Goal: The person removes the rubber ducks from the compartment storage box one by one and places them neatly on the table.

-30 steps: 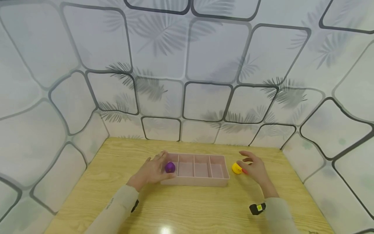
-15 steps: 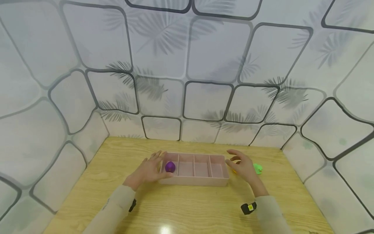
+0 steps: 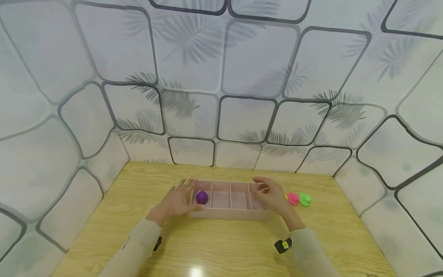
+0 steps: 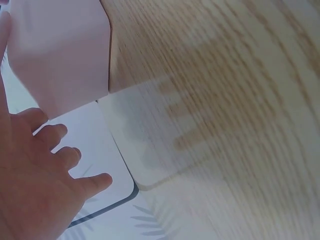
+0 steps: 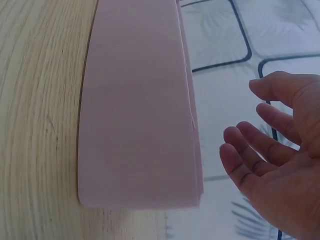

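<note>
A pink box (image 3: 230, 214) divided into several compartments sits on the table. In its leftmost compartment lies a round purple toy (image 3: 202, 197). My left hand (image 3: 174, 201) rests at the box's left end, fingers spread towards the back corner and thumb along the front. In the left wrist view, a finger of that left hand (image 4: 37, 175) touches the box's corner. My right hand (image 3: 271, 195) hovers over the rightmost compartment. Nothing is between the loosely bent, parted fingers of the right hand (image 5: 285, 145) in the right wrist view.
Right of the box, a pink rubber duck (image 3: 293, 199) and a green rubber duck (image 3: 305, 199) stand side by side. A sliver of a yellow duck (image 3: 285, 196) shows beside my right hand. Patterned walls (image 3: 245, 119) border the wooden table (image 3: 221, 246).
My right hand has moved left, from above the ducks to the box's right end, uncovering the green and pink ducks. My left hand has shifted slightly left. The box stays in place.
</note>
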Available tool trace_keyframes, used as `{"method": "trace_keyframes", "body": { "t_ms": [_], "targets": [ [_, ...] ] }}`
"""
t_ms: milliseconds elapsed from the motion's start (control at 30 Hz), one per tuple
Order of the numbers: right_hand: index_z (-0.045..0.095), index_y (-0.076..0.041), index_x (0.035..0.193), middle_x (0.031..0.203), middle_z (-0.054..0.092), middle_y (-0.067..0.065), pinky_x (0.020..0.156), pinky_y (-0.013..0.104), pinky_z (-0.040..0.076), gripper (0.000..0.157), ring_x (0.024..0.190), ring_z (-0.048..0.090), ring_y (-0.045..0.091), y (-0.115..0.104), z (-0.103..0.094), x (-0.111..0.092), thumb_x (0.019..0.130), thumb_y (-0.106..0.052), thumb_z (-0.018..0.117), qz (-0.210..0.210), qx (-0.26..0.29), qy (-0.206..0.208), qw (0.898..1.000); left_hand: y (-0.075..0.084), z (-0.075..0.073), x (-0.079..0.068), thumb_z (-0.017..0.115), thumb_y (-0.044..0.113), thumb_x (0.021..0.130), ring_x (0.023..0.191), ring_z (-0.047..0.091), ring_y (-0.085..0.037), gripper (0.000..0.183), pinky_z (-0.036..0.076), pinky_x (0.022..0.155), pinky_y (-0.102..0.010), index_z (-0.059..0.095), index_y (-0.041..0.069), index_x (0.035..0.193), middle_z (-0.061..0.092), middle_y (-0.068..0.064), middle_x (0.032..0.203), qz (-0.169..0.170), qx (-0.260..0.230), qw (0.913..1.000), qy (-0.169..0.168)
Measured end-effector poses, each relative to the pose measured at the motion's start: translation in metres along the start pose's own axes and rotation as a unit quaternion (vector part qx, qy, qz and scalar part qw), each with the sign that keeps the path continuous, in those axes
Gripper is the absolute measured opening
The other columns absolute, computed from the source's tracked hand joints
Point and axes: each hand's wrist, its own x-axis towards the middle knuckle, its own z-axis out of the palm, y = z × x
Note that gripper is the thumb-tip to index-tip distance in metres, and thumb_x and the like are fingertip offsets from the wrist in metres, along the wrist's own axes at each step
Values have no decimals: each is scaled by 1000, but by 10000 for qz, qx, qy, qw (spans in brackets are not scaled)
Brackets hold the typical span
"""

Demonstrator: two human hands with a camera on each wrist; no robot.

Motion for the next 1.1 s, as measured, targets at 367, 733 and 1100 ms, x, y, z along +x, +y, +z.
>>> {"method": "trace_keyframes", "body": {
  "t_ms": [367,733,1100],
  "targets": [
    [69,-2,134,128,72,22,91,48,63,40,99,72,27,-17,26,9,95,-6,76,-231,173,-286,9992,2,-1,-3,67,73,89,160,19,-51,109,19,123,-78,30,7,166,30,-17,173,37,-69,9999,75],
    [69,-19,138,118,77,7,91,40,62,42,100,71,18,-38,48,16,97,-23,76,74,-169,-702,9974,2,-1,-2,66,75,89,161,18,-49,109,19,124,-76,28,10,167,30,-17,172,93,106,9999,77],
    [67,-7,138,132,72,17,89,37,62,43,103,71,23,-49,68,23,97,-18,75,-252,182,-1071,9938,1,-2,-1,65,75,89,160,19,-50,109,20,124,-76,28,9,167,32,-18,172,84,296,9995,78]
  ]
}}
